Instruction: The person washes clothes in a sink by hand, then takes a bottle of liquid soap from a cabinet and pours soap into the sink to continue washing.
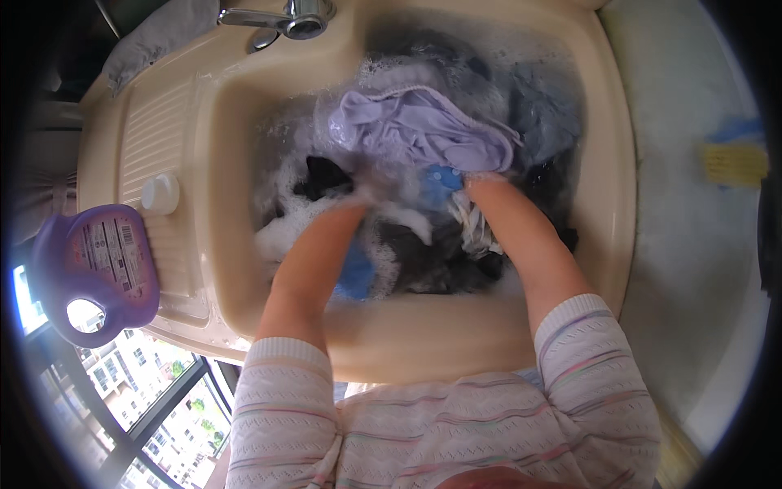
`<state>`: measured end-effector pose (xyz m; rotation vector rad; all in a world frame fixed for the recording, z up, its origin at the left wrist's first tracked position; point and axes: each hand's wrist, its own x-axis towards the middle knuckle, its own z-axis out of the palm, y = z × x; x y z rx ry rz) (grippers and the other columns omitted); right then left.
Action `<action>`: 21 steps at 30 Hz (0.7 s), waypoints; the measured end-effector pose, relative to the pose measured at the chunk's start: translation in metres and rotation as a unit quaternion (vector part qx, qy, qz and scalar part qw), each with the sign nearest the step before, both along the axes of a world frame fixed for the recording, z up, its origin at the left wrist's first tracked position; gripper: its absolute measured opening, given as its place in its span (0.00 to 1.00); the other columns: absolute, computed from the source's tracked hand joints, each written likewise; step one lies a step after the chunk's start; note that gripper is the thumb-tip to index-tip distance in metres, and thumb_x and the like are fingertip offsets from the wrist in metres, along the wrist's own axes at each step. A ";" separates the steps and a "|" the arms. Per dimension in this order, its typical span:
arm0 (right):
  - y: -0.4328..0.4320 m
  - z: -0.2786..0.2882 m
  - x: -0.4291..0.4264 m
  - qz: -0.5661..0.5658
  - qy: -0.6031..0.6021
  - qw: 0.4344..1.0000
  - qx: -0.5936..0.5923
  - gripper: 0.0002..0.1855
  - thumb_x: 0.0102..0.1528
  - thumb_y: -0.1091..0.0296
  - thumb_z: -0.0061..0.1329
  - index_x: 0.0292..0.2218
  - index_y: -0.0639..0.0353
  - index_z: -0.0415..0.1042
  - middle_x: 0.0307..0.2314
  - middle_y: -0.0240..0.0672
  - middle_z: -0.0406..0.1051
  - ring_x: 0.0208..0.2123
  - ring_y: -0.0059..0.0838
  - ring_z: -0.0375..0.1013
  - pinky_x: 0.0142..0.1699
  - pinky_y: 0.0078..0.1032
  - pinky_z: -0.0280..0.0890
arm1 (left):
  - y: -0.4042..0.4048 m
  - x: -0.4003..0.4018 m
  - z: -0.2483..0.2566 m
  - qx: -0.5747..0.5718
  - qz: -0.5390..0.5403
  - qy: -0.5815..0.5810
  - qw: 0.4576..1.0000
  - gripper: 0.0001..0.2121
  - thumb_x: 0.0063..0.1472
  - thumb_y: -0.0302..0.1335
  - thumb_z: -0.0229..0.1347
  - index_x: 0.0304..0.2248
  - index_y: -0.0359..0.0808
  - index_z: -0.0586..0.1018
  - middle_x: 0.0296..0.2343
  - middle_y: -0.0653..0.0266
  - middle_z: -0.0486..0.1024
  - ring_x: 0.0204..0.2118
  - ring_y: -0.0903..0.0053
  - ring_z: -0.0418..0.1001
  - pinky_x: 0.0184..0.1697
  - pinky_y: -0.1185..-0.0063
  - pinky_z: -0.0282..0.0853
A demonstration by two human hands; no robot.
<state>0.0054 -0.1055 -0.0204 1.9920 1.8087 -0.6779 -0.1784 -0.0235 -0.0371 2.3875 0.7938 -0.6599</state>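
Note:
Both of my hands are down in soapy water in a beige laundry sink (427, 330). My left hand (365, 186) is blurred and mostly under the suds, right of a black cloth (325, 178); its fingers cannot be made out. My right hand (486, 178) dips in at the lower edge of a lavender garment (421, 125), beside a blue cloth (445, 178); its fingers are hidden. Whitish fabric (473, 226) lies just below that wrist. Dark clothes (440, 257) and a grey-blue garment (544, 116) soak around them. Another blue piece (356, 272) shows by my left forearm.
A chrome faucet (305, 24) stands at the sink's back. On the left, a purple detergent bottle (137, 263) lies by a white cap (160, 193) on the ribbed washboard (156, 134). A grey cloth (162, 40) hangs over the back left rim.

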 end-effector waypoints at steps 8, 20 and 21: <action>-0.003 0.074 -0.005 0.009 0.201 0.975 -0.093 0.16 0.46 0.59 0.44 0.34 0.61 0.68 0.39 0.44 0.63 0.44 0.41 0.59 0.45 0.40 0.54 | 0.011 0.003 -0.003 -0.009 0.042 0.037 0.998 0.27 0.47 0.43 0.50 0.46 0.38 0.64 0.43 0.49 0.63 0.45 0.57 0.61 0.47 0.65 0.56; -0.018 0.017 -0.014 -0.008 0.090 0.993 -0.070 0.18 0.44 0.61 0.46 0.36 0.62 0.67 0.40 0.46 0.62 0.45 0.43 0.59 0.46 0.36 0.57 | 0.009 -0.005 0.086 0.016 0.077 0.047 0.996 0.21 0.47 0.36 0.50 0.41 0.34 0.70 0.40 0.50 0.67 0.43 0.61 0.65 0.44 0.72 0.60; -0.019 0.030 -0.011 0.000 0.080 0.992 -0.102 0.18 0.44 0.61 0.46 0.36 0.62 0.67 0.40 0.46 0.62 0.46 0.43 0.59 0.46 0.36 0.57 | 0.007 -0.012 0.107 0.021 0.107 -0.007 0.994 0.21 0.47 0.36 0.50 0.41 0.34 0.71 0.40 0.50 0.68 0.43 0.61 0.65 0.44 0.72 0.61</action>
